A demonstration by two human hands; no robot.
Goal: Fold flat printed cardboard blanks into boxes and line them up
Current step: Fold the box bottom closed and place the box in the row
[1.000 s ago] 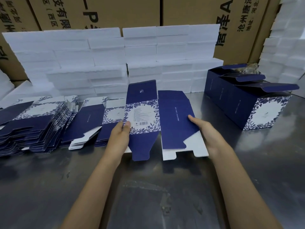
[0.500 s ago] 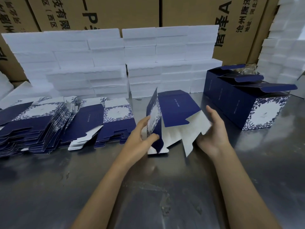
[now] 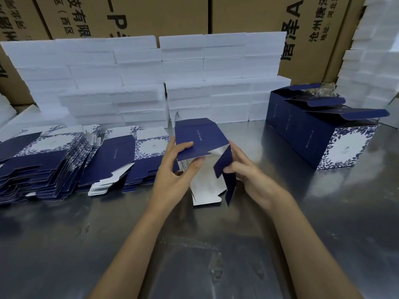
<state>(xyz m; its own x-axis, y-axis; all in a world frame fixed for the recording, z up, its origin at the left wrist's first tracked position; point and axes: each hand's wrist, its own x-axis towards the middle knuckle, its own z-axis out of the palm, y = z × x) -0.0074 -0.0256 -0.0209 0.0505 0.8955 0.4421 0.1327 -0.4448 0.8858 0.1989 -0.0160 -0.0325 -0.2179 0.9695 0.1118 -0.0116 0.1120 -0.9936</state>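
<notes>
1. The left hand point(image 3: 172, 169) grips the half-opened navy box blank point(image 3: 199, 140), thumb on its top panel.
2. The right hand point(image 3: 246, 171) pinches a navy flap point(image 3: 223, 161).
3. The blank is above the steel table point(image 3: 323, 212), between flat blanks point(image 3: 64, 160) and folded boxes point(image 3: 313, 130).

Both forearms reaching forward, left hand point(image 3: 172, 169) thumb up, fingers curled in a grip, right hand point(image 3: 248, 169) pinching opposite it

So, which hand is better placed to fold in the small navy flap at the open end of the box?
The right hand, probably: it already pinches the navy flap, while the left hand grips the box body and steadies it.
</notes>
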